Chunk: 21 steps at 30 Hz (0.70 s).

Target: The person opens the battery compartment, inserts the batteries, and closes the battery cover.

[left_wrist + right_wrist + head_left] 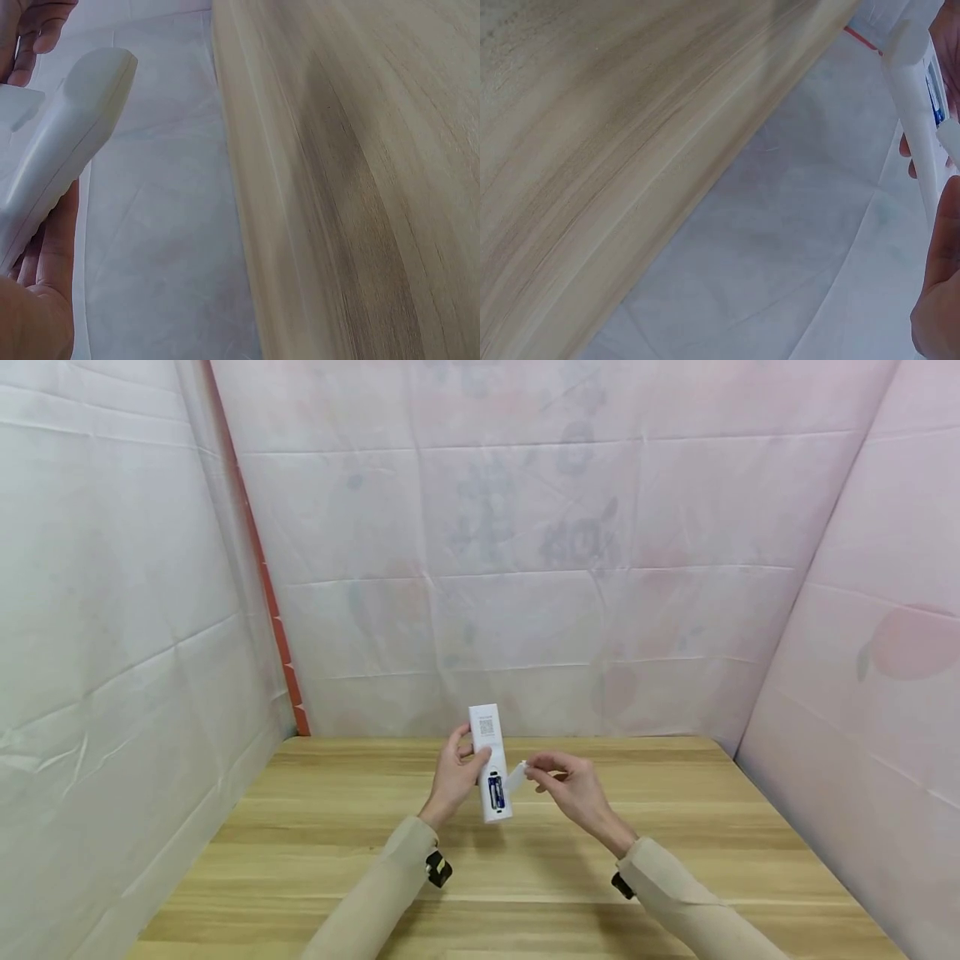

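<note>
A white remote control (486, 739) is held above the table with its back facing up, a printed code near its far end. My left hand (453, 775) grips it from the left, thumb across the back. Batteries (497, 792) with dark blue wrapping lie in the uncovered compartment at the near end. Just right of that compartment, my right hand (572, 786) pinches the white battery cover (517, 776) between thumb and fingers. The cover is tilted, its lower end close to the remote's edge; whether they touch I cannot tell. The left wrist view shows the remote's smooth side (64, 142).
Below the hands spreads a wood-grain table (337, 860). Pale sheeting (517, 527) hangs behind it and on both sides, with a red strip (262, 568) at the back left corner. Each wrist wears a dark strapped device (438, 868).
</note>
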{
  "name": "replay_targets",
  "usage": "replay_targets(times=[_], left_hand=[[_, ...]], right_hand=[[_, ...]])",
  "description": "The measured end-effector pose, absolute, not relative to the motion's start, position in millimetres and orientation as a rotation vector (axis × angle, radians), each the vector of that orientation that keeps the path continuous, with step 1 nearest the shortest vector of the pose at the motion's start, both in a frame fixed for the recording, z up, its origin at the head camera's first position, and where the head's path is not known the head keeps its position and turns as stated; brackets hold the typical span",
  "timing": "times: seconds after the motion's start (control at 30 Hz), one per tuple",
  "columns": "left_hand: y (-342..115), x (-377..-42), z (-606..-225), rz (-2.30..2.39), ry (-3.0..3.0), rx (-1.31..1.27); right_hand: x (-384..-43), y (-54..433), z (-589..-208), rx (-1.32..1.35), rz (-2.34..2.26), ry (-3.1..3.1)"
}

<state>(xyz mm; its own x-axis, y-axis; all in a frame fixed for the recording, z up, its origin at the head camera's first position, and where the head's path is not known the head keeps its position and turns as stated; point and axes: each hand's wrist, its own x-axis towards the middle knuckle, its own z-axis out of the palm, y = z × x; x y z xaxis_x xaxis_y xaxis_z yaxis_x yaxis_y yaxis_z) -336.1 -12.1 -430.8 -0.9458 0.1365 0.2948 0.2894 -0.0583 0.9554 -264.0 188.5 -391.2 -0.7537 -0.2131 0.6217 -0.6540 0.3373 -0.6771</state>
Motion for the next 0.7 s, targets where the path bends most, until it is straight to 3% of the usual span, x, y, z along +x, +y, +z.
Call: replay_targets(times=[0.7], left_hand=[[-7, -339, -435, -2.163, -2.087, -0.507]], right_hand=[[-286, 187, -420, 0.819, 1.412, -2.361]])
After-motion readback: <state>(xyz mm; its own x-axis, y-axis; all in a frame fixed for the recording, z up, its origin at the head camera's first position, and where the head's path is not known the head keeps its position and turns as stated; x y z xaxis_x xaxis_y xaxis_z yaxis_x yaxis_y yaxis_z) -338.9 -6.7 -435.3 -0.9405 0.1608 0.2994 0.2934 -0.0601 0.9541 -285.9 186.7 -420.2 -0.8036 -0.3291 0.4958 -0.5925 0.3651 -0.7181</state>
